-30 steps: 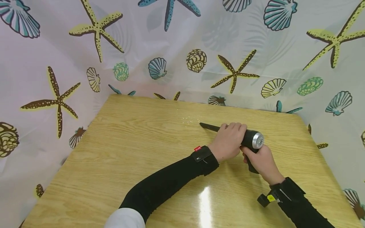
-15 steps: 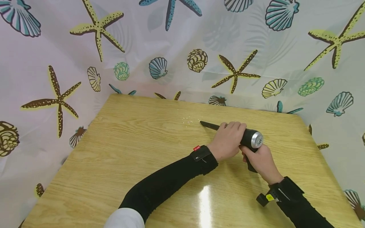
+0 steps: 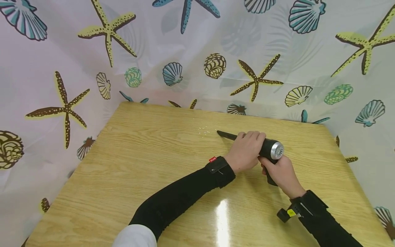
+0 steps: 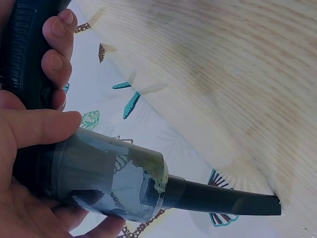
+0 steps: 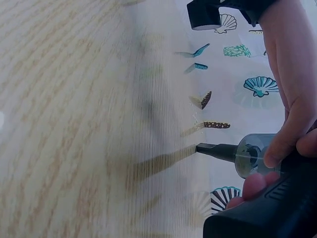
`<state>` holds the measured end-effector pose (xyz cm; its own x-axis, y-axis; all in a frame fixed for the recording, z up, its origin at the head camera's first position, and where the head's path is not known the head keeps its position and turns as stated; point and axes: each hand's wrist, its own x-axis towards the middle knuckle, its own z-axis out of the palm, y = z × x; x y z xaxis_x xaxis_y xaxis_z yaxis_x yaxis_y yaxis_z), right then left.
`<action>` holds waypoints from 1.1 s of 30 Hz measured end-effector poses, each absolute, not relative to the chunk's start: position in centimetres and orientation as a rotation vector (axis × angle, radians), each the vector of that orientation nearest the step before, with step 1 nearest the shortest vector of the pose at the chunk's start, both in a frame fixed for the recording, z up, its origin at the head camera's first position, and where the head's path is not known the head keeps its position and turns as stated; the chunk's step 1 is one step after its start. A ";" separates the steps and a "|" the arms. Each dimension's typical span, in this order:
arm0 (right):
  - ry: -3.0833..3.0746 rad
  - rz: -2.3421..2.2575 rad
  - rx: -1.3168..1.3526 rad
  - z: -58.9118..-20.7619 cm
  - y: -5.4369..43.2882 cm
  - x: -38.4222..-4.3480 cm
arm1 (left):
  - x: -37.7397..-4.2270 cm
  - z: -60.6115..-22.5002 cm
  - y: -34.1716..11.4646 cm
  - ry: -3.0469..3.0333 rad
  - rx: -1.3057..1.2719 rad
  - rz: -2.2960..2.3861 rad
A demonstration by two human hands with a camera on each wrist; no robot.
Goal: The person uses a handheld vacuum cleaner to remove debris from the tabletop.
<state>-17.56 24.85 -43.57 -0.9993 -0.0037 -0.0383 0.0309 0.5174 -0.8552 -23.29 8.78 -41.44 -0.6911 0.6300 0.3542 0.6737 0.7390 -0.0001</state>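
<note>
A black handheld vacuum cleaner (image 3: 267,149) with a silver end cap is held low over the table by both hands. From above, my left hand (image 3: 246,151) grips its body around the clear dust cup (image 4: 116,168). My right hand (image 3: 284,174) holds the handle (image 4: 22,49), fingers wrapped round it. The slim crevice nozzle (image 3: 226,135) points left, its tip right at the tabletop beside scattered small white crumbs (image 3: 203,131). In the right wrist view the left hand's fingers partly cover the dust cup.
The wooden table (image 3: 148,164) has light grain and a bright reflection near its front. Behind it and along both sides hangs a white curtain (image 3: 185,48) printed with starfish and shells. A small black camera (image 3: 283,215) sticks out from the right wrist strap.
Both hands and the vacuum cleaner have shifted slightly forward and left, bringing the nozzle tip a little closer to the crumbs. Both grips stay the same.
</note>
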 end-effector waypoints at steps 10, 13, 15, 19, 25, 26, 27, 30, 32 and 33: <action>2.716 -1.498 0.005 -43.6 24.5 -18.1 | -23.9 -41.6 8.4 -2.612 -1.011 -0.172; 2.708 -1.508 -0.007 -43.5 24.3 -18.2 | -24.0 -41.6 8.3 -2.619 -1.012 -0.182; 2.701 -1.512 -0.012 -43.4 24.2 -18.2 | -24.1 -41.6 8.2 -2.621 -1.011 -0.186; 2.693 -1.511 -0.009 -43.5 24.2 -18.3 | -24.1 -41.5 8.1 -2.615 -1.014 -0.191; 2.709 -1.494 0.018 -43.5 24.4 -18.2 | -24.1 -41.5 8.4 -2.594 -1.025 -0.211; 2.713 -1.490 0.021 -43.5 24.5 -18.2 | -24.2 -41.6 8.5 -2.591 -1.027 -0.214; 2.717 -1.487 0.023 -43.5 24.5 -18.2 | -24.2 -41.6 8.5 -2.590 -1.029 -0.217; 2.727 -1.486 0.025 -43.5 24.7 -18.2 | -24.4 -41.7 8.7 -2.586 -1.040 -0.229; 2.729 -1.491 0.026 -43.5 24.7 -18.2 | -24.5 -41.8 8.9 -2.585 -1.047 -0.235; 2.731 -1.492 0.029 -43.5 24.7 -18.2 | -24.5 -41.8 8.9 -2.586 -1.051 -0.238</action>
<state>-18.16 24.74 -43.53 -0.9994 0.0021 -0.0349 0.0305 0.5401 -0.8410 -24.53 8.91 -41.80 -0.6693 0.6446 0.3694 0.7012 0.7125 0.0271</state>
